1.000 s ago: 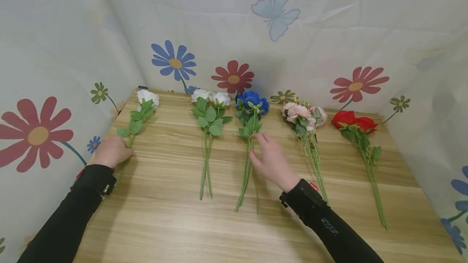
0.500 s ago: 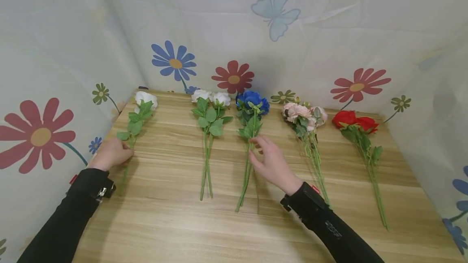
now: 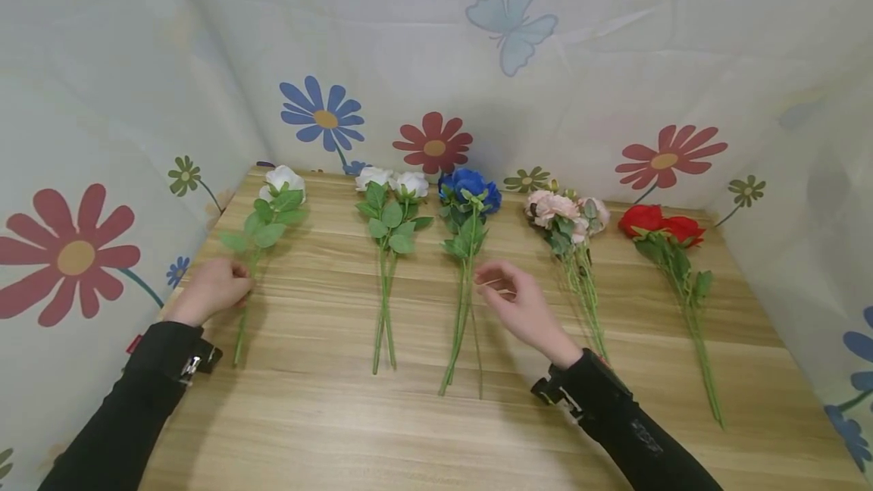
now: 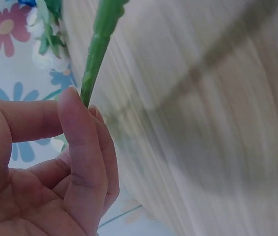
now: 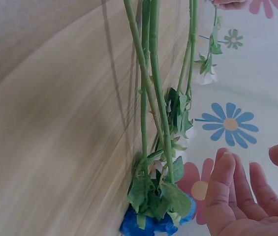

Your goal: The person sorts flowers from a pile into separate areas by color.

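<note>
At the table's left side, my left hand (image 3: 213,290) pinches the green stem (image 4: 97,54) of a single white rose (image 3: 283,180) between thumb and fingertips. Its leaves spread above my fingers, and the stem's lower end shows below them. My right hand (image 3: 524,314) hovers just right of the blue roses (image 3: 470,192), its fingers loosely bent and apart, holding nothing. In the right wrist view the blue flowers' stems (image 5: 151,73) run beside that hand, apart from the fingers.
Two white roses (image 3: 392,182) with crossed stems lie between my hands. To the right lie a pink bunch (image 3: 559,214) and red roses (image 3: 658,226). Behind the wooden table (image 3: 382,430) hangs a flower-printed cloth (image 3: 580,97).
The white rose in my left hand has shifted slightly right and turned, with more of its lower stem showing. My right hand has drawn back a little to the right from the blue roses' stems.
</note>
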### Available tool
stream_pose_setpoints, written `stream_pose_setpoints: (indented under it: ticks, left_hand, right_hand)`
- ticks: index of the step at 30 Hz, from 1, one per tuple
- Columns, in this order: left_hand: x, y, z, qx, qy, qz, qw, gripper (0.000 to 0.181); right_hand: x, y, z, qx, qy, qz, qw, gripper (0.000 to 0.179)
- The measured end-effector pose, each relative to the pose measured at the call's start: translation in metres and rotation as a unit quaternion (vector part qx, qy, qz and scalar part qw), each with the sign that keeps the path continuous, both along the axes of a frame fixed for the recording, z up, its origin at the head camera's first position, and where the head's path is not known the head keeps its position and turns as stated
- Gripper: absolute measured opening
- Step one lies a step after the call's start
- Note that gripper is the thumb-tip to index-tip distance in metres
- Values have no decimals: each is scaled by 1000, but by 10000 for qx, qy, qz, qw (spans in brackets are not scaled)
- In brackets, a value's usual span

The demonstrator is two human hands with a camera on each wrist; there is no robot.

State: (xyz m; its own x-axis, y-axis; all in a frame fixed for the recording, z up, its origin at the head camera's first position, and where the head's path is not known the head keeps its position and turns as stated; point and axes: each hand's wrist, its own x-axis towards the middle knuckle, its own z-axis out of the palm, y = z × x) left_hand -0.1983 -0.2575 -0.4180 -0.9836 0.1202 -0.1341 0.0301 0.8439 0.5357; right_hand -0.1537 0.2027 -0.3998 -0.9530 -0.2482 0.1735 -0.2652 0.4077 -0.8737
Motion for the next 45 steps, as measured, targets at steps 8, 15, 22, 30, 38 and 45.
stream_pose_setpoints:
  ticks: [8,15,22,30,38,45]
  left_hand:
    - [3,15,5,57,411,-137,9990,19]
    - [5,39,12,479,385,-213,9979,19]
    - [4,66,17,833,256,-313,9957,24]
    - [0,100,17,1292,262,-367,9906,23]
    - [2,135,14,1841,75,-446,9819,21]
    - [4,159,7,2198,-17,-430,9746,20]
  right_hand:
    - [0,13,-5,-305,-126,0,9995,24]
    - [2,23,-5,-517,-392,-164,9978,26]
    - [3,29,-3,-631,-595,-326,9957,28]
    - [5,33,-1,-785,-808,-393,9929,27]
    - [6,35,0,-835,-962,-364,9912,29]
    - [9,36,0,-838,-1024,-340,9906,29]
